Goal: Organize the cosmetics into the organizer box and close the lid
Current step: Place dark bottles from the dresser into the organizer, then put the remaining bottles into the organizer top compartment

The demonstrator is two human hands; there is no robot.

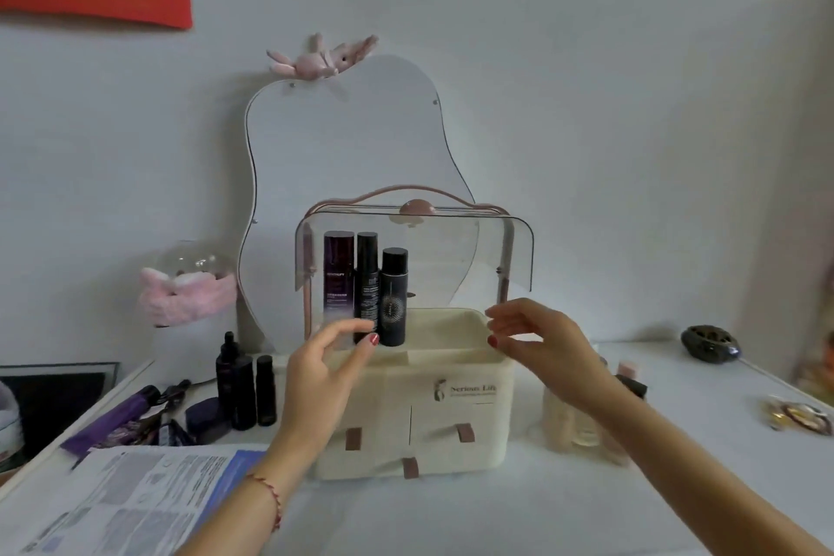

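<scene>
A cream organizer box (460,415) with drawers stands mid-table. Its clear curved lid (451,248) is raised above the top tray. Three dark bottles (366,284) stand upright in the left part of the tray. My left hand (325,370) hovers in front of those bottles, fingers apart and holding nothing. My right hand (537,339) is at the box's right rim, fingers spread and also holding nothing. Left of the box stand a dark dropper bottle (234,379), a small dark bottle (266,391) and a dark jar (205,418). Pale bottles (568,424) stand right of the box, partly hidden by my right arm.
A wavy mirror (343,149) leans on the wall behind the box. A purple tube (113,420) and printed papers (126,501) lie at front left. A pink headband (185,293) sits at left, a dark round object (708,341) and small trinkets (799,415) at right.
</scene>
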